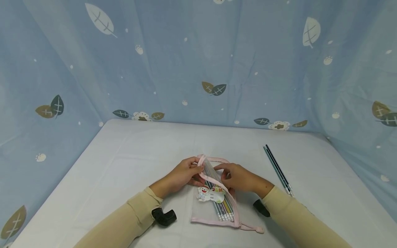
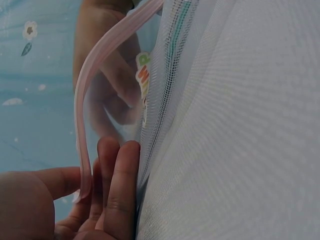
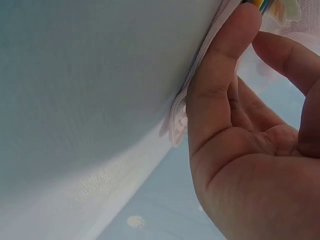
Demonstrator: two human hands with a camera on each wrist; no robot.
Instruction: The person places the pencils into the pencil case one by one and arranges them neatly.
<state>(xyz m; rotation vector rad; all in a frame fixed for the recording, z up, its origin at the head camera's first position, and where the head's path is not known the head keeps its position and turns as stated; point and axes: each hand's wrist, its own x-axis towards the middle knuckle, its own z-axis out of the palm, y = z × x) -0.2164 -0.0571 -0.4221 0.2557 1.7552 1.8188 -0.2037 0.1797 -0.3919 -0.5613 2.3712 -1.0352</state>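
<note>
A see-through mesh pencil pouch with pink trim and a "JUM…" cartoon label lies at the middle front of the table, its mouth at the upper right. Several thin pencils in different colours are inside, slanting to the lower right. My left hand pinches the pink rim between thumb and fingers, lifting the upper left corner. At the mouth, my right hand has its index finger stretched toward the pouch. A fingertip lies beside a yellow pencil in the right wrist view.
Two dark pencils, one black and one teal, lie side by side to the right, beyond my right forearm. The white table meets a blue leaf-print curtain at the back. A pink pull strap trails from the pouch's lower right corner.
</note>
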